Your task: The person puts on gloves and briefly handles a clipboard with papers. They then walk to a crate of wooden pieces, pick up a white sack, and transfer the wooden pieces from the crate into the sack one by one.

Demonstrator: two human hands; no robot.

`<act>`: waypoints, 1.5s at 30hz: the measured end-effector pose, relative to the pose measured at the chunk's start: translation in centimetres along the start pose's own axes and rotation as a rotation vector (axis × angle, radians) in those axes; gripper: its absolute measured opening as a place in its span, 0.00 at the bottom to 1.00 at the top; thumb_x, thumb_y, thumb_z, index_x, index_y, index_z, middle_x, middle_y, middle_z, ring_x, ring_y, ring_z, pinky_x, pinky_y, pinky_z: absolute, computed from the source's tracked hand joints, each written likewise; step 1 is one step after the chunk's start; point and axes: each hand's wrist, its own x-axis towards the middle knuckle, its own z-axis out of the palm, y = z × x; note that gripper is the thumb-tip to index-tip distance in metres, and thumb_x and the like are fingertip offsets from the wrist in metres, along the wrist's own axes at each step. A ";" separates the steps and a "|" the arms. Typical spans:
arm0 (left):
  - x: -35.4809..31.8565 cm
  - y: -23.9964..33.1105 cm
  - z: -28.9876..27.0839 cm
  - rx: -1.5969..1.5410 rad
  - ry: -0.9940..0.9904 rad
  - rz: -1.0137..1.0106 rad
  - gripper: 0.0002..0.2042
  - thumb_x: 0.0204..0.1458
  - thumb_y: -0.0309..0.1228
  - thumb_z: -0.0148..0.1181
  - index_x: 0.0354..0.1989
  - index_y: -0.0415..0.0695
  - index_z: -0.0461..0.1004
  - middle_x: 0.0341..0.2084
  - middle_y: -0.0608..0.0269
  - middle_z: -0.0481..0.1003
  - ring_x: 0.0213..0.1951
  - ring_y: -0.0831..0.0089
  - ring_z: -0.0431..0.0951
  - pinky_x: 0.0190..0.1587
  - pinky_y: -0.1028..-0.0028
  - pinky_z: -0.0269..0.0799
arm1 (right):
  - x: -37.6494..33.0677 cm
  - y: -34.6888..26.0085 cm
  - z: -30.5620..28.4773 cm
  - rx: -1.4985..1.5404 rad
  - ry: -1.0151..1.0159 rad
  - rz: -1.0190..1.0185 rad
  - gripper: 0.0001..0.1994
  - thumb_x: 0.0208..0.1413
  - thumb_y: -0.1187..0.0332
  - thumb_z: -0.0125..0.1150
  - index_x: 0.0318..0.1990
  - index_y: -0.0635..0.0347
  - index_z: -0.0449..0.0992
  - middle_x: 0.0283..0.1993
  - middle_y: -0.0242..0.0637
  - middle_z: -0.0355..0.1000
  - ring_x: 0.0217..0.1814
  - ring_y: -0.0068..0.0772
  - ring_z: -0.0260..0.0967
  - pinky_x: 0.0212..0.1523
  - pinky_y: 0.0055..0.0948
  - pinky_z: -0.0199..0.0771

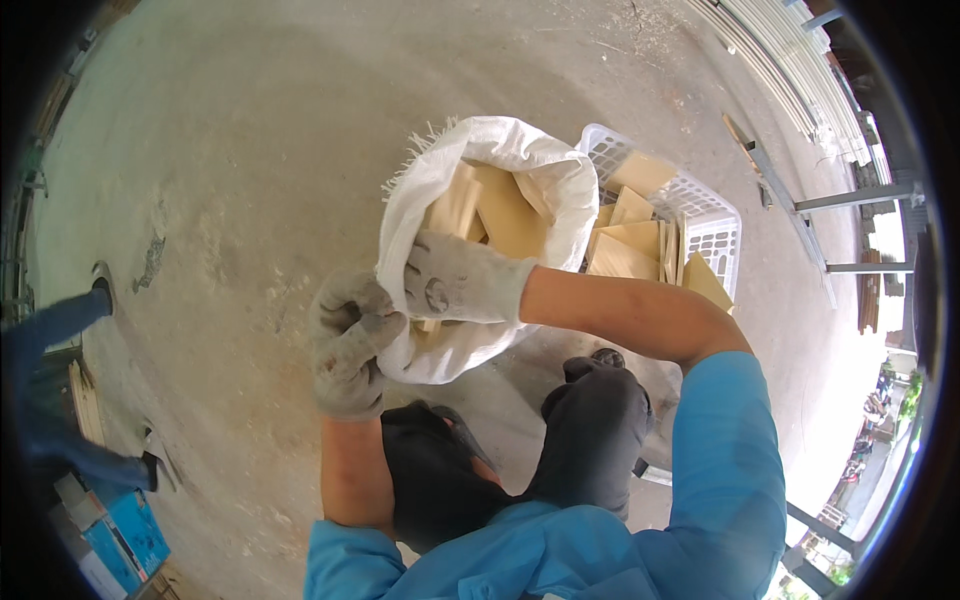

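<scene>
A white woven sack (540, 145) with a frayed rim stands open on the floor before me, holding several flat tan pieces (510, 212) that look like wood or board. My left hand (352, 345), in a grey work glove, is closed on the sack's left rim, fingers curled. My right hand (465, 280), gloved alike, reaches across the sack's mouth, and its fingers close at the inner side of that same rim. Part of its grip is hidden by the glove. Beside that hand, some tan pieces look blurred.
A white perforated plastic basket (715, 215) with more tan pieces (628, 250) stands right of the sack. Metal bars (790, 205) lie farther right. Another person's legs (60, 320) show at the left, near a blue box (130, 540). My knees (590, 430) are close below the sack.
</scene>
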 end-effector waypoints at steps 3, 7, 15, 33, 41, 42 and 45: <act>-0.4 0.2 -0.6 0.005 0.140 -0.014 0.10 0.42 0.16 0.61 0.32 0.43 0.72 0.29 0.67 0.72 0.32 0.79 0.72 0.38 0.79 0.68 | -0.4 -0.3 2.1 0.223 0.203 0.096 0.18 0.49 0.63 0.57 0.49 0.51 0.71 0.50 0.29 0.68 0.54 0.33 0.65 0.56 0.32 0.66; -0.3 -0.6 -2.2 0.021 0.113 0.019 0.11 0.40 0.17 0.61 0.32 0.43 0.71 0.28 0.69 0.71 0.31 0.78 0.70 0.38 0.78 0.66 | -3.2 -1.0 4.7 0.115 0.157 0.135 0.19 0.48 0.64 0.58 0.49 0.50 0.71 0.50 0.29 0.67 0.54 0.33 0.64 0.55 0.31 0.65; 0.5 -2.7 -3.2 0.329 0.146 0.100 0.08 0.41 0.25 0.58 0.30 0.45 0.69 0.37 0.65 0.67 0.42 0.72 0.66 0.53 0.68 0.63 | -1.2 -1.0 3.7 0.148 -0.277 0.363 0.28 0.43 0.60 0.66 0.56 0.42 0.70 0.56 0.25 0.66 0.61 0.34 0.60 0.65 0.37 0.54; 0.3 -1.4 -1.9 0.242 0.297 0.008 0.10 0.42 0.33 0.55 0.32 0.43 0.68 0.39 0.64 0.60 0.49 0.67 0.63 0.60 0.66 0.54 | -37.4 3.9 12.4 0.539 -0.671 2.106 0.47 0.41 0.52 0.71 0.69 0.51 0.51 0.65 0.48 0.63 0.65 0.46 0.64 0.61 0.41 0.67; 1.3 -2.8 -2.0 0.674 0.012 0.499 0.15 0.49 0.29 0.54 0.46 0.39 0.72 0.43 0.60 0.64 0.44 0.69 0.66 0.54 0.67 0.61 | -42.9 -0.2 14.6 0.422 -0.677 2.125 0.40 0.44 0.53 0.63 0.66 0.56 0.58 0.61 0.51 0.68 0.63 0.50 0.66 0.59 0.41 0.69; 1.6 -2.1 -1.9 0.648 -0.028 0.439 0.18 0.50 0.29 0.55 0.51 0.39 0.70 0.43 0.60 0.65 0.44 0.70 0.66 0.52 0.68 0.63 | -42.9 -0.7 15.7 0.463 -0.666 2.134 0.38 0.44 0.51 0.63 0.63 0.56 0.63 0.60 0.52 0.69 0.63 0.50 0.66 0.58 0.42 0.69; 2.3 -0.5 -0.7 0.462 0.162 0.071 0.29 0.51 0.27 0.60 0.63 0.39 0.60 0.44 0.60 0.67 0.42 0.74 0.68 0.47 0.72 0.67 | -43.8 -1.1 15.6 0.221 -0.585 2.008 0.31 0.43 0.49 0.63 0.53 0.58 0.75 0.51 0.51 0.75 0.53 0.50 0.74 0.51 0.44 0.73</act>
